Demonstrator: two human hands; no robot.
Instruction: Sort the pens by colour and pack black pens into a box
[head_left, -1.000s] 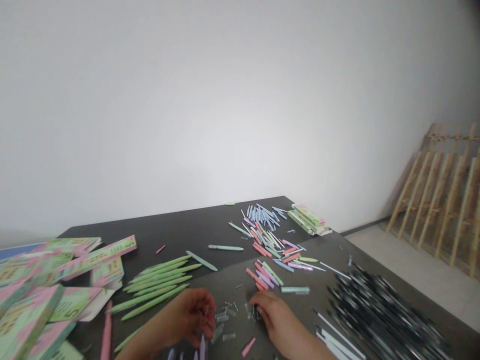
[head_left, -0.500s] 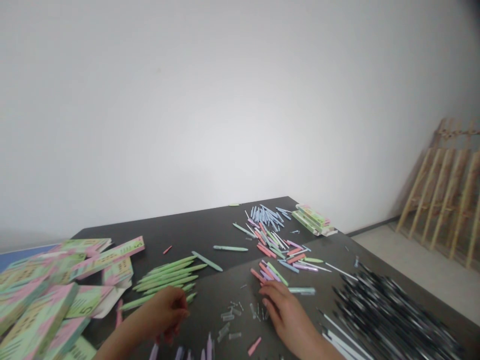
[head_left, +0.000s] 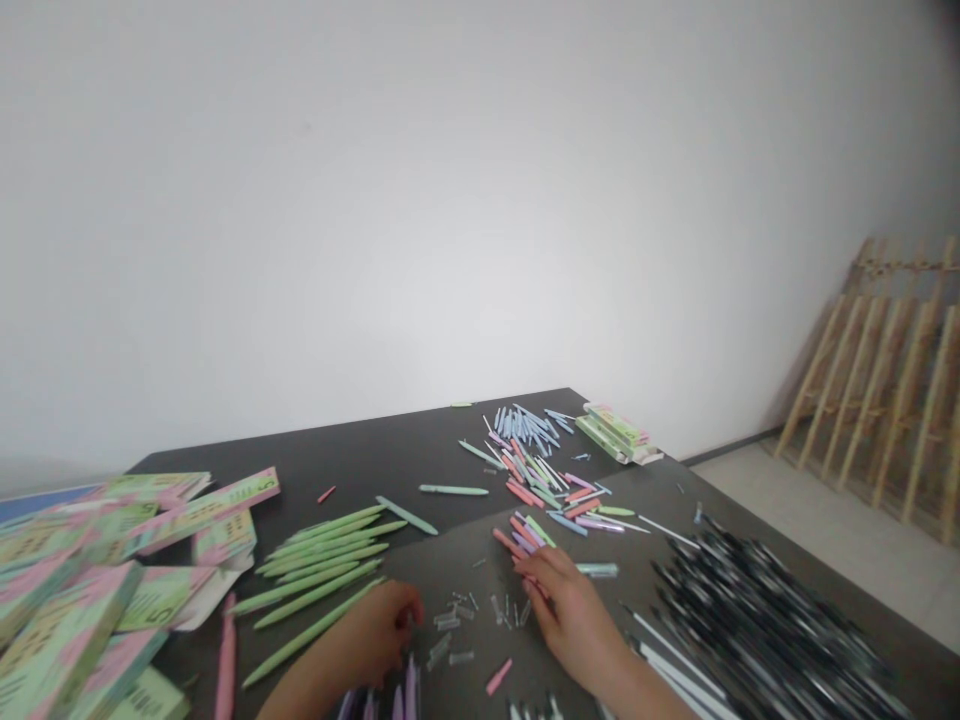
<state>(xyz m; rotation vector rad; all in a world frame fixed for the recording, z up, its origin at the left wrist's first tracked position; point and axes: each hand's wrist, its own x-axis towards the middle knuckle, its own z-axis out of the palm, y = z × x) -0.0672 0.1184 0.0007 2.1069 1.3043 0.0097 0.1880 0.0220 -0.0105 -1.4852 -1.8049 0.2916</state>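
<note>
My left hand is curled low above the table, between green pens and upright-looking purple pens. Its fingers are closed, and what they hold, if anything, is hidden. My right hand reaches over a small pile of red, purple and green pen barrels. Its fingertips touch the near ends of the pile, with thumb and fingers apart. Small clear plastic pieces and springs lie between my hands. A short pink pen part rests nearer to me.
Pen boxes are heaped at left, beside a pink pen. Black refills and white tubes cover the right. Farther back lie blue barrels, mixed barrels and more boxes. Wooden frames lean against the wall.
My left hand has moved right, off the green pens, uncovering more of them. My right hand has shifted slightly over the coloured barrels. The view has shifted a little.
</note>
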